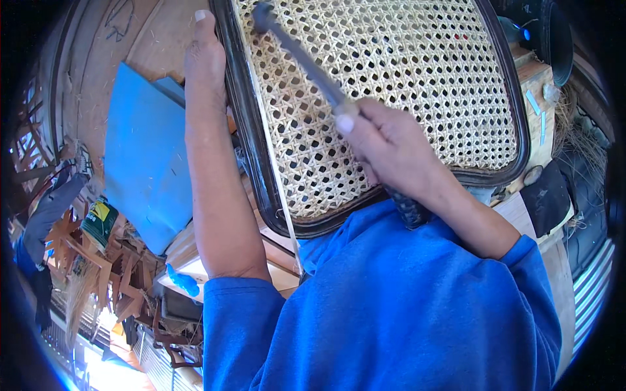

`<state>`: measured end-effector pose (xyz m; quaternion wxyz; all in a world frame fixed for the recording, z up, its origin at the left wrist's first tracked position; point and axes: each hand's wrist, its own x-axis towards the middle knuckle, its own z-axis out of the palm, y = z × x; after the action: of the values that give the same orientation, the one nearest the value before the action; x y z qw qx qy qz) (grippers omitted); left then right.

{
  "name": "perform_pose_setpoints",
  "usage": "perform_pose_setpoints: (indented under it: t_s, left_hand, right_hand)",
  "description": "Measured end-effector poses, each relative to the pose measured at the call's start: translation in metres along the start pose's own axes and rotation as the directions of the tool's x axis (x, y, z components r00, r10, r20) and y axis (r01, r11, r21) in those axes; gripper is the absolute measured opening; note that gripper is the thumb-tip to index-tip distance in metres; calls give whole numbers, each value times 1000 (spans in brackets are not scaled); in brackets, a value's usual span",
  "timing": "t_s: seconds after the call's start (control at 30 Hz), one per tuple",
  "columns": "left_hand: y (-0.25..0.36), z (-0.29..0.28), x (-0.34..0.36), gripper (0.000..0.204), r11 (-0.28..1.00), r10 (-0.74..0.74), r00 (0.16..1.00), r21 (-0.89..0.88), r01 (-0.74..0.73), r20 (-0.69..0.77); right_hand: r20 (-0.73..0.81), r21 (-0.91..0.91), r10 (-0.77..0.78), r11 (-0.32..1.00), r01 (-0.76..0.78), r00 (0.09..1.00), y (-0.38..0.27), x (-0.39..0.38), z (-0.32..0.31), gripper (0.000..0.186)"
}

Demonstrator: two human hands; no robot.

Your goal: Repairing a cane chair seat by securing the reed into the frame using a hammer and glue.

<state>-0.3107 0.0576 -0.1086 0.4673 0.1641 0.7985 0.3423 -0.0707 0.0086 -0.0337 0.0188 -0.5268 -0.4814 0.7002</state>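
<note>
A dark-framed chair seat (248,130) with pale woven cane (417,78) lies on a wooden bench in front of me. My left hand (203,55) rests along the seat's left frame edge, fingers pointing away from me. My right hand (388,140) is shut on a hammer (303,55) with a grey shaft and a dark grip. The hammer's head is up near the seat's far left corner, above the cane. A thin pale cane strip (277,176) runs along the inside of the left frame edge.
A blue board (147,156) leans to the left of the seat. Wooden scraps and chair parts (104,274) lie on the floor at lower left, beside a green tin (99,221). A wooden block (538,91) and loose fibres (580,140) sit to the right.
</note>
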Motion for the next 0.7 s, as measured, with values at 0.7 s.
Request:
perform_pose_setpoints:
  t_s: [0.7]
  left_hand:
    - [10,-2,-67,59,781,288,953,554,-289,92]
  right_hand:
    - [33,226,-10,974,3,999,-3,16,-25,32]
